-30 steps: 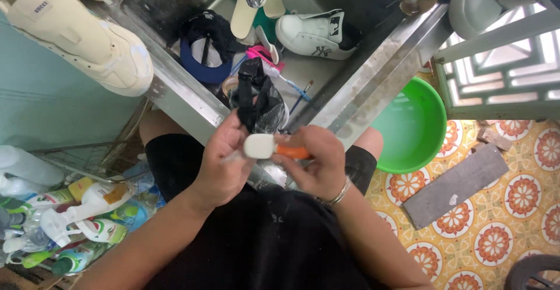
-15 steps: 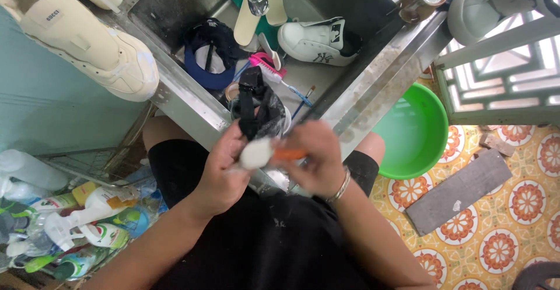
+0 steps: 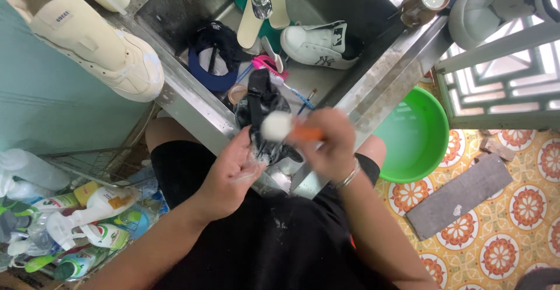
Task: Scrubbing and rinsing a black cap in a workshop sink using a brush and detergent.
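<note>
Right hand (image 3: 333,145) closed round orange-handled brush (image 3: 287,128), white head shifted from below the black item (image 3: 263,115) up onto it, so scrubbing judged under way. Left hand (image 3: 232,170) curled under the item's wet lower end, held over steel sink (image 3: 192,112) rim. White sneaker (image 3: 318,45), insoles (image 3: 252,25) inside.

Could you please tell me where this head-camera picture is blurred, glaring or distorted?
In the head view the brush in the right hand is smeared by motion; the left hand and black cloth are slightly soft. The steel sink rim shows mild glare. The white sneaker stays sharp. Straight edges bow near the corners.
</note>
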